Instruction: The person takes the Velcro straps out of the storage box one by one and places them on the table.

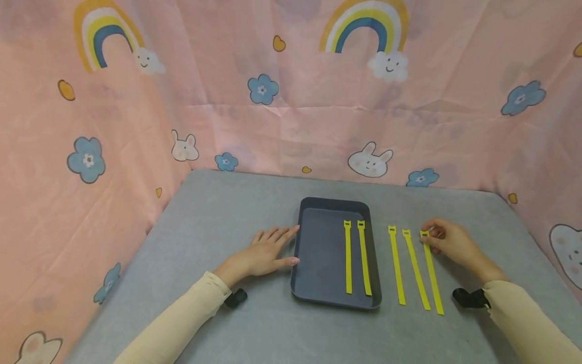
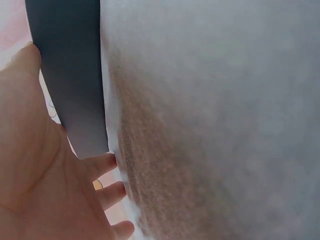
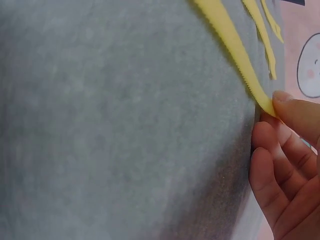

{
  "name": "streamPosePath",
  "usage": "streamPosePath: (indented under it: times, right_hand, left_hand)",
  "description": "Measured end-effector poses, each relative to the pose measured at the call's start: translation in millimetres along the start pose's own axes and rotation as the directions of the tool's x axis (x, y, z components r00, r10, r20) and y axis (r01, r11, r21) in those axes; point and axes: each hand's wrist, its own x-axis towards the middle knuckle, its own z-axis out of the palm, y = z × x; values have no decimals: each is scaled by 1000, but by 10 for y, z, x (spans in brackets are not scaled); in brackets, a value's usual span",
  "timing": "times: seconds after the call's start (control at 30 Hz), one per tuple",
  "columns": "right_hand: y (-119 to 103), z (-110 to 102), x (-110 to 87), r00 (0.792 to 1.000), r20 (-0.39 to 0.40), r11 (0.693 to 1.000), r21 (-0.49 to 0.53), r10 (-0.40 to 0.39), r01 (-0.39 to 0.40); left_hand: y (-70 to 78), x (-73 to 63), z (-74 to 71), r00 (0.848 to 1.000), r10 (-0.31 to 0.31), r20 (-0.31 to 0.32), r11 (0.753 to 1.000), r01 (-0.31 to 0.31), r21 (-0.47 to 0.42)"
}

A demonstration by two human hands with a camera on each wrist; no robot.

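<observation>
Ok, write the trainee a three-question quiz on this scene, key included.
1. How many yellow straps lie in the tray?
2. True or false: the left hand touches the side of the tray.
3. Of the straps outside the tray, which does the right hand pinch: A) the nearest to the tray, B) the middle one, C) the farthest?

Key: 1. Two. 2. True. 3. C.

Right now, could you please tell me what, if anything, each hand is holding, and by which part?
The right hand pinches the rightmost strap by its slotted end; the left hand only touches the tray.
</observation>
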Motion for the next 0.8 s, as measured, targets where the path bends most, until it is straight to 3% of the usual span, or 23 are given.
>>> streamPosePath:
  times: [0.8]
  right_hand:
    - [0, 47, 26, 1000, -15, 999, -50, 10, -11]
  left_hand:
    - [-12, 2, -6, 1000, 10, 7, 1000, -10, -11]
